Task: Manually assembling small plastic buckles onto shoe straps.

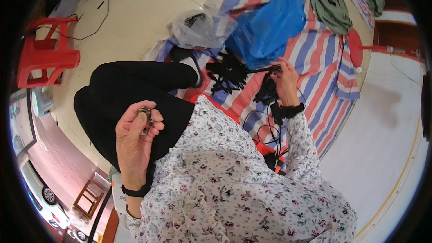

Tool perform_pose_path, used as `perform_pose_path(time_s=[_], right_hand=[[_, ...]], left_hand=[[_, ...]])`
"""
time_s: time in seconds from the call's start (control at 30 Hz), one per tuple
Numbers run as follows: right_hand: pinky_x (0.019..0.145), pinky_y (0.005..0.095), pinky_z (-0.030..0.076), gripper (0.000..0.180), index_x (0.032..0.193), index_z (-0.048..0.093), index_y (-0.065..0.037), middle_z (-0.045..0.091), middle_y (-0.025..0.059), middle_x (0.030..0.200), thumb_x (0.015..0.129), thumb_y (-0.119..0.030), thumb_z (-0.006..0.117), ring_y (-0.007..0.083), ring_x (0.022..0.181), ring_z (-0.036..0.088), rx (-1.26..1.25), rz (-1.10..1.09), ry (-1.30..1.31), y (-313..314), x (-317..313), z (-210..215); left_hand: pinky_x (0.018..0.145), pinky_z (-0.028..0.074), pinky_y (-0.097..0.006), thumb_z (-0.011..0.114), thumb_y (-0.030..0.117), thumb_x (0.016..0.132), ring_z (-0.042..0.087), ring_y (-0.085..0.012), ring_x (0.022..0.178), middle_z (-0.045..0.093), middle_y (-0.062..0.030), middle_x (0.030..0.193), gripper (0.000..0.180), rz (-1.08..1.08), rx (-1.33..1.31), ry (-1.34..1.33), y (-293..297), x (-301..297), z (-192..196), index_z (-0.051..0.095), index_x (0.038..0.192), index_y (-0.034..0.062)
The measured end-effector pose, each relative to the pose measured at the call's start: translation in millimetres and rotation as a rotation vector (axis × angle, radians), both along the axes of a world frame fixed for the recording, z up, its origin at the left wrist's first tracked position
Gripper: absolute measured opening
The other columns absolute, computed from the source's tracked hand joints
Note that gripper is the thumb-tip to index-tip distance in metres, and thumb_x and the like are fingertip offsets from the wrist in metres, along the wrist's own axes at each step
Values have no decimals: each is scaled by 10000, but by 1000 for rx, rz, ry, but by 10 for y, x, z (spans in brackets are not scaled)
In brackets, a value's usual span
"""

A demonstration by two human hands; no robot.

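A thin, dark black strip (262,69) sticks out from the right hand (287,81), its fingers pinching one end. It looks light and bendy, maybe soft — a hold near the tip should do. The left hand (136,130) curls its fingers and presses its thumb on small, shiny, round metal bits (146,110); they look hard and slippery, best held tight. By the strip lies a messy black pile (227,73) — then a big, crinkly blue plastic bag (274,27).
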State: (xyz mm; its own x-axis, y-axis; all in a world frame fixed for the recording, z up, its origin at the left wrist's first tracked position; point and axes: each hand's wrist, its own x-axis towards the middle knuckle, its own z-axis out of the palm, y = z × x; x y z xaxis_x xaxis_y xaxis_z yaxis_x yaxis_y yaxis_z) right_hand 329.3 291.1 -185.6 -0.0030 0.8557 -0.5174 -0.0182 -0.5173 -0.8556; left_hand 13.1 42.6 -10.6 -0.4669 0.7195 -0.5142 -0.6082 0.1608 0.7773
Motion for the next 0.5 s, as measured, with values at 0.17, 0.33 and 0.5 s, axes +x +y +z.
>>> perform_pose_path(time_s=[0.17, 0.33, 0.5], right_hand=[[560, 254, 512, 254, 1172, 531, -6, 672, 149, 967, 1003, -194, 500, 174, 743, 660, -119, 397, 533, -359, -1439, 1126], [572, 238, 515, 234, 1072, 583, 9, 675, 148, 939, 994, -203, 525, 179, 743, 675, -33, 735, 543, -769, -2193, 1673], [585, 232, 522, 234, 988, 674, 22, 669, 87, 897, 949, -200, 607, 146, 752, 659, -34, 918, 485, -987, -2538, 1838]], left_hand=[[677, 492, -192, 541, 143, 965, 610, -111, 750, 637, -92, 893, 241, -11, 36, -52, -60, -63, 64, 593, 1104, -47], [690, 474, -199, 534, 174, 972, 583, -109, 751, 621, -93, 898, 225, 88, 146, -41, -222, -168, 200, 582, 1061, -26], [651, 445, -189, 492, 150, 980, 585, -81, 743, 631, -50, 878, 191, 142, 141, 13, -447, -347, 198, 603, 1030, 2]])
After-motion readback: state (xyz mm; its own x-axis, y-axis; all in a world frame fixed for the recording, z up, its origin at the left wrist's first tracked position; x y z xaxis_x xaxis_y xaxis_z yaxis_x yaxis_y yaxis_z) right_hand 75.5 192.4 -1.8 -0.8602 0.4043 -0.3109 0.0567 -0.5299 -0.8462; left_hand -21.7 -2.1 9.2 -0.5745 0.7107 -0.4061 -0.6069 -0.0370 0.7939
